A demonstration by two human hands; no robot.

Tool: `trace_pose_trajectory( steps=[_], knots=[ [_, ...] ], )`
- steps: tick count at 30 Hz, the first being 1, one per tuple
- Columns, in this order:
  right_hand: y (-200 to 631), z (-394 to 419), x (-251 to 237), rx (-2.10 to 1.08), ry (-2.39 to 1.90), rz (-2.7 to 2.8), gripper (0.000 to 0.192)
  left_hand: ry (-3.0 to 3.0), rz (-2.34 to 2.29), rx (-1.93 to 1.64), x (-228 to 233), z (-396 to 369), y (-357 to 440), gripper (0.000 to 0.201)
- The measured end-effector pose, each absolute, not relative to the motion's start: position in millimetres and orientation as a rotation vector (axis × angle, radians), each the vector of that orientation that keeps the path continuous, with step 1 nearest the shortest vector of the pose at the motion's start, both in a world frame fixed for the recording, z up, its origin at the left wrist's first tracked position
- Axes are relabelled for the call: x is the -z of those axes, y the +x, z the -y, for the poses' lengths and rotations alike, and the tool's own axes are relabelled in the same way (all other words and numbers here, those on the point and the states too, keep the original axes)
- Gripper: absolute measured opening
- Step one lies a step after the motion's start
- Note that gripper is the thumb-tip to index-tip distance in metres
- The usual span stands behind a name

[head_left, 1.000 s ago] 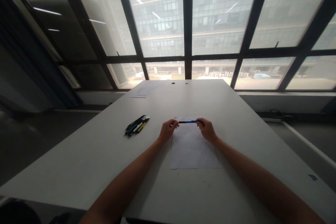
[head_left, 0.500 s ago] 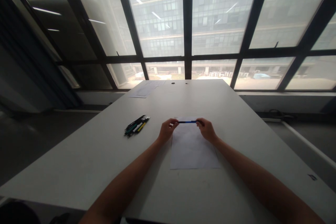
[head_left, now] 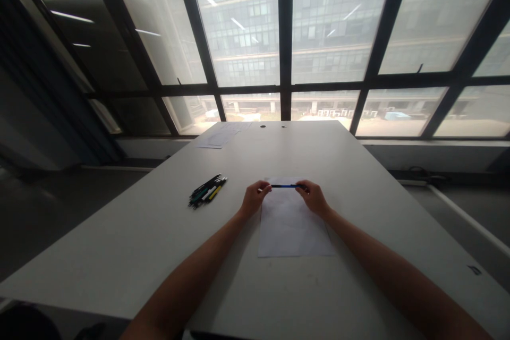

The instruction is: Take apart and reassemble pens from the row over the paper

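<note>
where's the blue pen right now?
Head view, centre: the blue pen is held level between the left hand and right hand, above the far edge of the paper sheet.

Pen point(head_left: 284, 186): both ends hidden inside the fingers of the left hand point(head_left: 253, 197) and right hand point(head_left: 314, 197); tip and cap not discernible. Bundle of pens point(head_left: 207, 191): too small to count. Far sheet point(head_left: 220, 137): print illegible; both forearms cut off by the bottom edge.
</note>
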State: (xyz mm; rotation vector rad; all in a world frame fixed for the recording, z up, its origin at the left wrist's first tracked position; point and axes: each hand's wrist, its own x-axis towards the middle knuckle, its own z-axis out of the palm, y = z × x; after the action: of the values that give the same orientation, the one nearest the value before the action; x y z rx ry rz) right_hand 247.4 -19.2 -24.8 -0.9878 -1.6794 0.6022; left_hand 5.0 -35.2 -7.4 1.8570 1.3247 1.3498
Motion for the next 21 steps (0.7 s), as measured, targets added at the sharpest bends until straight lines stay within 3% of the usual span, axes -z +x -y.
trace_pose_trajectory(
  steps=[9, 15, 21],
  knots=[
    [247.3, 18.7, 23.6, -0.557, -0.972, 1.669, 0.021, 1.857, -1.283, -1.35, 10.5, 33.0, 4.5, 0.037],
    [247.0, 19.6, 22.8, -0.538, -0.97, 1.681, 0.019, 1.865, -1.317, -1.335, 8.6, 35.1, 6.0, 0.023],
    [246.2, 19.2, 23.1, -0.545, -0.964, 1.674, 0.018, 1.857, -1.352, -1.308, 9.0, 33.4, 4.8, 0.028]
  ],
)
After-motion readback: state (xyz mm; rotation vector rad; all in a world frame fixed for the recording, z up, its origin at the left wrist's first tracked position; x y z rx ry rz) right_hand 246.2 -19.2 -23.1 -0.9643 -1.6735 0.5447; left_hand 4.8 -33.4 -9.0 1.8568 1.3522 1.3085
